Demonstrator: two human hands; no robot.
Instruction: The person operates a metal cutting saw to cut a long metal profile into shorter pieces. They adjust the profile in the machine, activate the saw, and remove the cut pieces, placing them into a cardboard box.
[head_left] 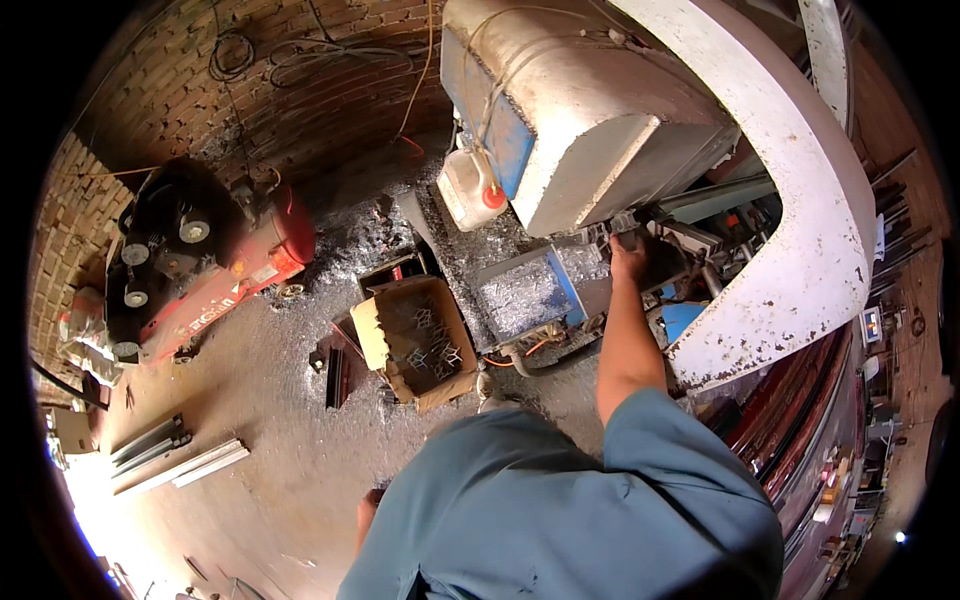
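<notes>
My right arm reaches forward to a saw-like machine covered in metal chips. At its metal clamp (622, 222), my right hand (628, 262) is closed around a dark part that I cannot make out. Beside that hand is a blue-edged metal bed (525, 293) strewn with shiny shavings. The large pale metal housing (590, 110) rises just beyond, and a white curved guard (830, 200) arches to the right. Low by my left side, my left hand (367, 518) shows only in part past my shirt; its fingers are mostly hidden, near something small and dark.
An open cardboard box (450, 385) with several metal profile pieces stands left of the machine. A white jug (462, 190) with a red cap sits behind. A red air compressor (235, 265) is at left. Long metal bars (195, 470) lie on the floor; racked profiles (800, 420) line the right.
</notes>
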